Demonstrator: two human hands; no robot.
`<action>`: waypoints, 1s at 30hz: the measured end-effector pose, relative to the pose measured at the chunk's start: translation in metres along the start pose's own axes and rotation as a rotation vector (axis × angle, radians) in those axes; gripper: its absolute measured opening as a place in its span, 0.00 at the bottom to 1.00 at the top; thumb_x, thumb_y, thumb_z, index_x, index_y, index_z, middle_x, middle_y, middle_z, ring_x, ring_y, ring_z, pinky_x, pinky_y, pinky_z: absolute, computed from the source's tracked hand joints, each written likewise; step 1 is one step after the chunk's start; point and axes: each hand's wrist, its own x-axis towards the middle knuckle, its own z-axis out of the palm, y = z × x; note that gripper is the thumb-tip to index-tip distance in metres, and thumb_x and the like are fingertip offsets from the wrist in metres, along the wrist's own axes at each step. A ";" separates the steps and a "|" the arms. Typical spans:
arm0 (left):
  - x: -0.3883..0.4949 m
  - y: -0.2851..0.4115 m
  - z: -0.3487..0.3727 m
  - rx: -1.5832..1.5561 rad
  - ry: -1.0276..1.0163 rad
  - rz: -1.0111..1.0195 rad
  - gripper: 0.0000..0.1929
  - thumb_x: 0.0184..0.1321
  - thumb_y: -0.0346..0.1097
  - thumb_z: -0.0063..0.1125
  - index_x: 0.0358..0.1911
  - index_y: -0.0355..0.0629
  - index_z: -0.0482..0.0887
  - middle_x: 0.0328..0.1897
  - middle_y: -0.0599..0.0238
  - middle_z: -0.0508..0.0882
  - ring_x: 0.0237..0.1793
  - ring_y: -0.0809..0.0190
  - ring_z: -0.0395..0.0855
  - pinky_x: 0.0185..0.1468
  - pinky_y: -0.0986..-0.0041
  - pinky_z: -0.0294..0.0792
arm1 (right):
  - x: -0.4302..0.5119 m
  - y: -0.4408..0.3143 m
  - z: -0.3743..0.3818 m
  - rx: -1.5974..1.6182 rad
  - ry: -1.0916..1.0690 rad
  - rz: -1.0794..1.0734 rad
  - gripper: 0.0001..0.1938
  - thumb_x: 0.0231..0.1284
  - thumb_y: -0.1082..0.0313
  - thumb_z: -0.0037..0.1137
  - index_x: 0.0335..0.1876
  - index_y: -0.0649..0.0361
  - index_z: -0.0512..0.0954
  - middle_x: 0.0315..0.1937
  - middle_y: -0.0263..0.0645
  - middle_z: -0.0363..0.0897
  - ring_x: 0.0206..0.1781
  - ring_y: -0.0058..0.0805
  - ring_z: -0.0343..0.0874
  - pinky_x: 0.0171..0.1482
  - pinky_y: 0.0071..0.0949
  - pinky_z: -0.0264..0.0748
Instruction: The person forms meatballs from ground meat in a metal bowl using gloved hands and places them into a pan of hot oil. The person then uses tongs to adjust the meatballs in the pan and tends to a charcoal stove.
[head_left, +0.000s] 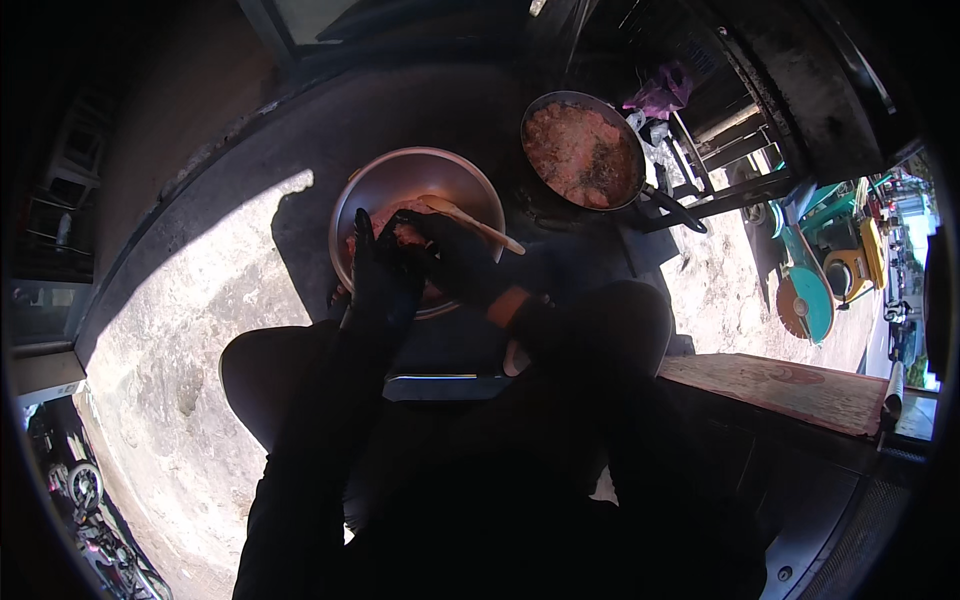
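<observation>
A round metal bowl (469, 174) with raw ground meat (411, 207) inside is in front of my body. Across its right rim leans a wooden spoon or spatula (476, 223), its handle end sticking out past the edge. My left hand (386, 270), in a black glove, is over the bowl's near left part with the fingers pointing up and away. Against it, my right hand (457, 251) is also black-gloved, with curled fingers. Pink meat shows between the two hands; whether it is held or lies behind them is hidden by the dark gloves.
Beyond the bowl to the right, a frying pan (581, 154) of meat in bubbling oil points its black handle (673, 210) rightward. Next to it are a purple plastic bag (664, 91) and a metal frame. A power cutter with a round blade (802, 306) stands farther right, behind a board (780, 390).
</observation>
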 end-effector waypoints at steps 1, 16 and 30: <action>-0.001 0.000 0.001 0.035 0.065 -0.004 0.38 0.67 0.68 0.44 0.67 0.41 0.68 0.58 0.58 0.78 0.51 0.60 0.79 0.59 0.69 0.72 | 0.000 0.002 0.002 0.148 -0.022 0.043 0.26 0.60 0.63 0.61 0.64 0.58 0.72 0.58 0.47 0.77 0.61 0.43 0.76 0.63 0.35 0.71; -0.009 0.008 0.010 -0.021 0.124 -0.029 0.32 0.67 0.65 0.48 0.52 0.39 0.79 0.33 0.62 0.83 0.32 0.64 0.82 0.38 0.75 0.77 | -0.001 0.005 0.008 -0.029 -0.035 0.065 0.21 0.62 0.66 0.61 0.61 0.57 0.75 0.54 0.42 0.78 0.58 0.37 0.77 0.60 0.34 0.73; -0.008 0.008 -0.008 -0.130 -0.128 -0.079 0.26 0.72 0.56 0.46 0.58 0.39 0.75 0.50 0.59 0.83 0.45 0.61 0.84 0.50 0.70 0.79 | 0.003 -0.005 -0.005 -0.293 -0.026 -0.129 0.25 0.58 0.64 0.63 0.63 0.56 0.75 0.60 0.46 0.76 0.66 0.42 0.72 0.65 0.39 0.70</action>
